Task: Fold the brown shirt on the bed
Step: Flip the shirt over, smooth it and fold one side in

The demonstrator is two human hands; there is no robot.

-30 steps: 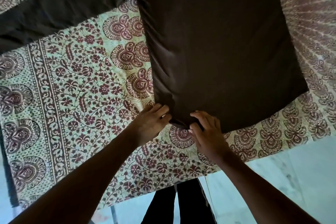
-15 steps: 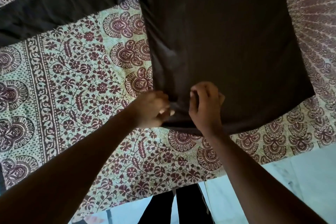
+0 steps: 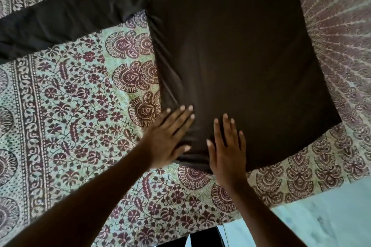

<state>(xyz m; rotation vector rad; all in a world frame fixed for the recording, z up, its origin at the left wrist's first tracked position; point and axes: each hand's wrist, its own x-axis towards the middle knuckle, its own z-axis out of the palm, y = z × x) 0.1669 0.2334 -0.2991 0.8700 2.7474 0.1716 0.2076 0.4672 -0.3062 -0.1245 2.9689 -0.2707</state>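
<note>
Both palms flat: left hand (image 3: pixel 170 136) and right hand (image 3: pixel 227 150) press the brown shirt (image 3: pixel 230 56) near its hem at six o'clock, no grip, smoothing it across the bed (image 3: pixel 70 116). Next, probably folding the sleeve (image 3: pixel 66 18) inward.

Bed spread (image 3: pixel 66 106) printed with maroon flowers and paisley, pale marbled floor (image 3: pixel 331 212) at lower right, dim light
</note>
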